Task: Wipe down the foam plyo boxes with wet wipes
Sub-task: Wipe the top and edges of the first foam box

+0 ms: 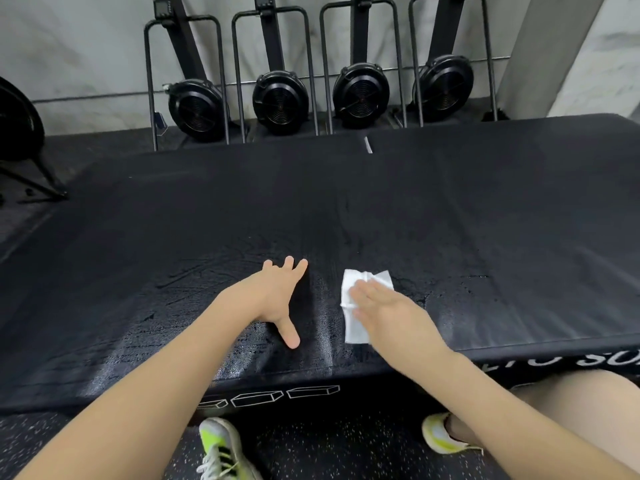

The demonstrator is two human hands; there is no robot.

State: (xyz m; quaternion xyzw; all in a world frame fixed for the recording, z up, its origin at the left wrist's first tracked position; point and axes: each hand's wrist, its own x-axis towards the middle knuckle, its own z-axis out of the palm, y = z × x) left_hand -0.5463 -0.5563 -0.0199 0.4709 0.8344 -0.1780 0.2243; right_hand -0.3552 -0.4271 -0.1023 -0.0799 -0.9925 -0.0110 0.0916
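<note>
Right hand (384, 303): fingers straight, close together, pressed flat on a white wet wipe (356, 306). The wipe lies partly unfolded on top of the black foam plyo box (485, 216), near its front edge, right of centre.

Left hand (277, 296): fingers splayed wide, thumb stretched back toward the person, palm down on the box top just left of the wipe, not touching it. Holds nothing.

Box top shows wet streaks and a damp sheen around both hands. White lettering and box outlines on the front face.

Below: speckled floor (329, 445), two yellow-white shoes (218, 448). Behind the box, four black fan machines (280, 98) stand against the wall.
</note>
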